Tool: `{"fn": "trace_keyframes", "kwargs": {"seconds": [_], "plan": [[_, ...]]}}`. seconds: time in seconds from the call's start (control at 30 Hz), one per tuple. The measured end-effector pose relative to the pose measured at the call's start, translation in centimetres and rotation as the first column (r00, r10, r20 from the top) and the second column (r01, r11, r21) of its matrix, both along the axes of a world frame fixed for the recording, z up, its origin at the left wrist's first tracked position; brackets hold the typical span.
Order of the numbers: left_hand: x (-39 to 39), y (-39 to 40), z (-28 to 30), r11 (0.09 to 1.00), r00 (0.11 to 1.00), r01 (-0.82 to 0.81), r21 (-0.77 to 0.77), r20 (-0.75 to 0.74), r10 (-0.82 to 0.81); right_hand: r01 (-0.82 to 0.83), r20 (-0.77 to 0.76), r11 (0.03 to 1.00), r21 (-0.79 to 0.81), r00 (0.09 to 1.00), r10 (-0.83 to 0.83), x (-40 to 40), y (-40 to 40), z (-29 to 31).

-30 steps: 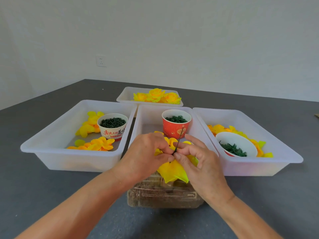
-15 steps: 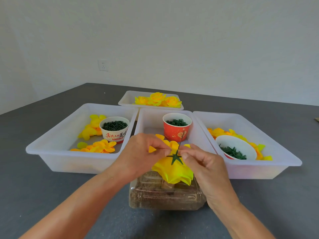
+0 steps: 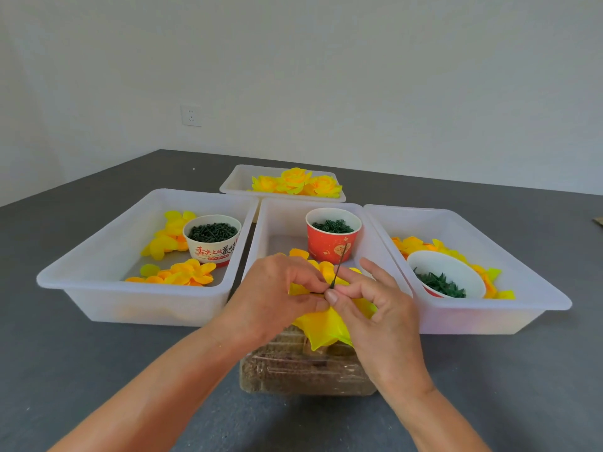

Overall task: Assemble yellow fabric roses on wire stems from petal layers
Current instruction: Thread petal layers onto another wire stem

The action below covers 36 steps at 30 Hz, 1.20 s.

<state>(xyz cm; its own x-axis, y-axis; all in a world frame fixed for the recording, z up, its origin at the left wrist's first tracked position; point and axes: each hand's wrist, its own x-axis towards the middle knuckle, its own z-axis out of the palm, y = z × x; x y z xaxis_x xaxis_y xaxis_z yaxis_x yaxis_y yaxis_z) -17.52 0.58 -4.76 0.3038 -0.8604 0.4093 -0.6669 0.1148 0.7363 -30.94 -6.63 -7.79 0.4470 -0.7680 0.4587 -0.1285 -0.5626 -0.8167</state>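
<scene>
1. Head view: the floppy yellow fabric rose (image 3: 326,324) sat low in the centre of the frame, its petals hanging downward.
2. Left hand (image 3: 277,295) and right hand (image 3: 375,308) both pinched it, fingers curled tight.
3. The thin dark wire stem (image 3: 337,267) poked up, leaning slightly right, in front of the red paper cup (image 3: 331,239).

Your two hands meet over the near edge of the middle tray.

Your left hand (image 3: 277,295) and right hand (image 3: 375,308) hold a flower (image 3: 326,324) with its wire stem (image 3: 338,266) rising between them, above a clear box (image 3: 303,373) on the table (image 3: 65,353). Behind them the middle tray (image 3: 280,220) holds a cup (image 3: 331,236). The left tray (image 3: 98,288) holds a cup (image 3: 212,239) among petals (image 3: 182,272). The right tray (image 3: 509,308) holds a bowl (image 3: 443,275). The far tray (image 3: 238,181) holds finished roses (image 3: 297,182).
</scene>
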Motion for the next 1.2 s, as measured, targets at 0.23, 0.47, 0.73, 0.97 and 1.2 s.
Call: {"fn": "trace_keyframes", "kwargs": {"seconds": [0.23, 0.47, 0.73, 0.97, 1.2], "plan": [[-0.4, 0.0, -1.0, 0.993, 0.995, -0.050, -0.107, 0.082, 0.059, -0.075, 0.100, 0.994, 0.081, 0.993, 0.066, 0.4, -0.4, -1.0], [-1.0, 0.7, -1.1, 0.972, 0.967, -0.114, -0.204, 0.202, 0.156, 0.137, 0.025, 0.980, -0.141, 0.991, -0.135, 0.6, 0.5, -0.6], [-1.7, 1.5, -1.7, 0.947, 0.962, -0.204, -0.250, 0.128, 0.241, 0.244, 0.028, 0.963, -0.115, 0.970, -0.242, 1.8, 1.3, -0.3], [-1.4, 1.0, -2.1, 0.955, 0.960, -0.168, -0.244, 0.180, 0.215, 0.269, 0.203, 0.962, -0.051, 0.946, -0.254, 2.5, 1.7, -1.5], [-1.3, 1.0, -2.5, 0.948, 0.949, -0.163, -0.272, 0.219, 0.226, 0.239, 0.253, 0.969, -0.065, 0.943, -0.215, 2.8, 1.6, -2.1]]}}
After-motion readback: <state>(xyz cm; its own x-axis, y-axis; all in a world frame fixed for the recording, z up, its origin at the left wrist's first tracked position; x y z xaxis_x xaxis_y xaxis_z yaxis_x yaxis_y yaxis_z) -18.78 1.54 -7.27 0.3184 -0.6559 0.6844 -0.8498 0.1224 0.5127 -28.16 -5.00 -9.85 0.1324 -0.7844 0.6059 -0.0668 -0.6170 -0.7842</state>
